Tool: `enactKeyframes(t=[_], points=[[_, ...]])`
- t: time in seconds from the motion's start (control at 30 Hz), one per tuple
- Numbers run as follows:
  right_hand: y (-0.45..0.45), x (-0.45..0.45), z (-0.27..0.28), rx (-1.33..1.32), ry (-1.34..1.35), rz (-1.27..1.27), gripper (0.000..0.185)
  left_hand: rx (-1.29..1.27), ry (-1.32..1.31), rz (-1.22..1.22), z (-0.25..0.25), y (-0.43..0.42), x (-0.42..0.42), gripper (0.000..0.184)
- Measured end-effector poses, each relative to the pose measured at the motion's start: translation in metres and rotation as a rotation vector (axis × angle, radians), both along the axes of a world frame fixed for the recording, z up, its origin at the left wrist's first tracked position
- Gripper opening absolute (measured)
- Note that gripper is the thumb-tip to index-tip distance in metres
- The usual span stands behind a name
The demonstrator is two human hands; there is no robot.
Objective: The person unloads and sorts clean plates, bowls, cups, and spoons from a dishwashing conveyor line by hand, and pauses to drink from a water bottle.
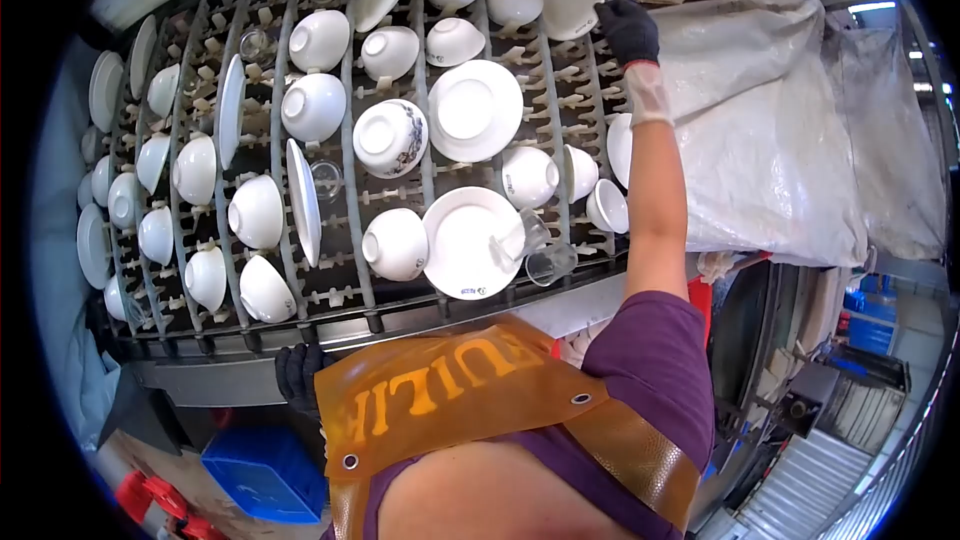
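My right hand (628, 32), in a dark glove, reaches to the far right of a rack conveyor (366, 285) and holds the edge of a white plate (570, 4). My left hand (297, 376), also gloved, rests at the conveyor's near metal edge, partly hidden by the brown apron; what it holds, if anything, is hidden. White bowls, such as one with a floral pattern (391, 138), and white plates (475, 110) stand or lie on the pegs. Two clear glasses (550, 264) lie by the near plate (466, 243).
A plastic curtain (760, 130) hangs at the conveyor's right end. Below left sits a blue crate (264, 475), with red items (160, 500) beside it. Machinery and blue containers (872, 320) are at the right. A metal ledge (215, 385) runs along the near side.
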State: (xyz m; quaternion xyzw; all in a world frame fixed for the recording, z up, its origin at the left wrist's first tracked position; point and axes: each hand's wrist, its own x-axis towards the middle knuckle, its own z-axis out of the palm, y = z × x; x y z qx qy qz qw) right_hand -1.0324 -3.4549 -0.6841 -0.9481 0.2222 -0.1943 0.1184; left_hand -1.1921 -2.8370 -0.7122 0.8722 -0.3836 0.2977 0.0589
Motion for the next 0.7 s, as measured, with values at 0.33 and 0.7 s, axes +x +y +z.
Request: enactKeyframes(t=[0.33,0.7], points=[[0.143,-0.028,0.011,0.474,-0.051,0.609,0.055,-0.048,0.05,-0.025,-0.008,-0.005,-0.011,0.008],[0.139,-0.048,0.013,-0.333,-0.062,0.745,0.02,-0.09,0.038,0.029,-0.008,-0.029,-0.023,0.006]])
